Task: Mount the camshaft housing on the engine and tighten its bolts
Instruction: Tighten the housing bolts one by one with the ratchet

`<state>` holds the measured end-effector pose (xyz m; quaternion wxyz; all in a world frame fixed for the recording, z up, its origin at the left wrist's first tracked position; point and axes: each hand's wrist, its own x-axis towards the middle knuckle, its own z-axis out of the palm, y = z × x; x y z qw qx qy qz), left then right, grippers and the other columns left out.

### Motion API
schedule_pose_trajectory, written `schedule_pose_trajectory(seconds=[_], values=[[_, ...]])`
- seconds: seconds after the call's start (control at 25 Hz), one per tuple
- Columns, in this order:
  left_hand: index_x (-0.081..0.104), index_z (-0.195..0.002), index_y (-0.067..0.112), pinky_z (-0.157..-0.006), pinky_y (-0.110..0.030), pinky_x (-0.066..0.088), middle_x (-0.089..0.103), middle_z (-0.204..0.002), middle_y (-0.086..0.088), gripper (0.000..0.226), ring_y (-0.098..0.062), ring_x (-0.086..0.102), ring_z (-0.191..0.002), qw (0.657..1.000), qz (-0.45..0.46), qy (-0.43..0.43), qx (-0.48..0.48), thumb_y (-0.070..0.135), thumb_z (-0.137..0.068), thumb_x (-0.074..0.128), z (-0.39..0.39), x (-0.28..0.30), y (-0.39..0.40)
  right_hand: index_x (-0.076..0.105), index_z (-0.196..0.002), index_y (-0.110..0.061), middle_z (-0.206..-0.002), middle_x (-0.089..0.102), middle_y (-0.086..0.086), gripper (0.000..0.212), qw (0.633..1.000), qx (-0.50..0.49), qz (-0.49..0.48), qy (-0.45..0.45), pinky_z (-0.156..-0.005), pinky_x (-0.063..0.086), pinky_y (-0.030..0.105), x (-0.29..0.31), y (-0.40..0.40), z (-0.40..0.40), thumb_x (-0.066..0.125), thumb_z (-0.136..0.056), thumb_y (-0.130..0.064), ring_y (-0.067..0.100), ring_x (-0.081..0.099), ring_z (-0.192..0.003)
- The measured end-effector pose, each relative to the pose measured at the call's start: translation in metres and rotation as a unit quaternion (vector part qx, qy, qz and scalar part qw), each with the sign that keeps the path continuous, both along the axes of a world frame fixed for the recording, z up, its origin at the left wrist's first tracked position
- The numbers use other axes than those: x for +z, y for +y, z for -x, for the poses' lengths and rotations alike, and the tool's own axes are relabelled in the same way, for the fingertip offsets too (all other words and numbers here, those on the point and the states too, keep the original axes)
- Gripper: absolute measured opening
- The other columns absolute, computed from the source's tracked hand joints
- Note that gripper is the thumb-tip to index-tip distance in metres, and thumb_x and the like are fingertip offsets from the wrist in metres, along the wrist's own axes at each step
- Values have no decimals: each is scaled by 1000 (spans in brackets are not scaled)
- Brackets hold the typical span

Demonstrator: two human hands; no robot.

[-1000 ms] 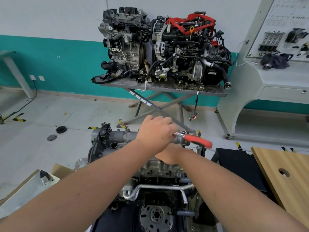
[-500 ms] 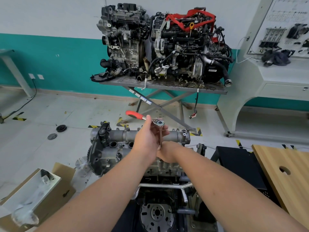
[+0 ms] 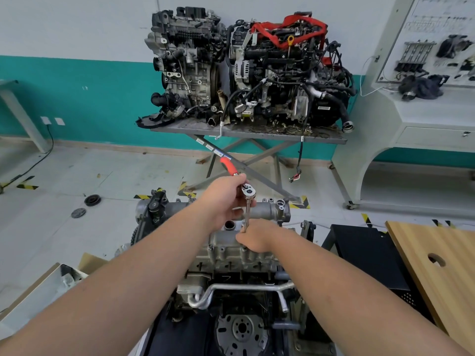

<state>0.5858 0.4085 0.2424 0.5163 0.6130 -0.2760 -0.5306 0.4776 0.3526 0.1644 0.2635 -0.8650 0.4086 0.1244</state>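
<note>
Gripping a red-handled steel ratchet wrench [image 3: 241, 185] near its head, the left hand [image 3: 223, 199] stands ready to turn a bolt. Its extension drops into the grey cast-aluminium camshaft housing [image 3: 267, 210] seated atop the engine [image 3: 239, 255], where the right hand [image 3: 253, 238] pinches the shaft, probably to steady it.

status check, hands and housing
Left hand grips ratchet. Right hand steadies extension at housing. Nothing in the way.
</note>
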Motion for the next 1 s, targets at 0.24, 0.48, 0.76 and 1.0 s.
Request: schedule_pose_trajectory(seconds=[0.24,0.48,0.76,1.0], values=[[65,-92,15,-54,-26,37,65,-62,6,14,-9,61,-54,926,-17,-325,-191,21,-93,52,-1,21,-14,53,-57,-19,-55,56,-6,44,1000,16,2,21,-54,31,30,-2,0,-1,42,-97,-33,12,52,-58],[57,-83,34,-71,-33,42,58,-91,8,21,-16,55,-84,588,96,-756,-271,25,-99,48,12,24,-7,57,-59,-20,-58,60,-6,37,999,-25,-20,7,-56,35,30,-4,-2,-1,43,-91,-33,13,56,-63],[67,-81,8,-71,-35,40,64,-97,-5,19,-28,57,-84,656,309,-688,-13,26,-87,69,14,-23,10,36,-71,-35,-95,51,-2,31,1000,-17,15,-5,-87,45,38,-6,-1,-6,48,-99,-30,21,46,-93],[60,-124,31,-94,-23,45,52,-126,14,41,1,52,-113,872,279,-397,69,54,-95,44,27,-52,28,63,-97,-12,-98,60,6,22,996,-61,-53,-44,-86,50,33,-3,2,-8,42,-102,-19,19,62,-90]])
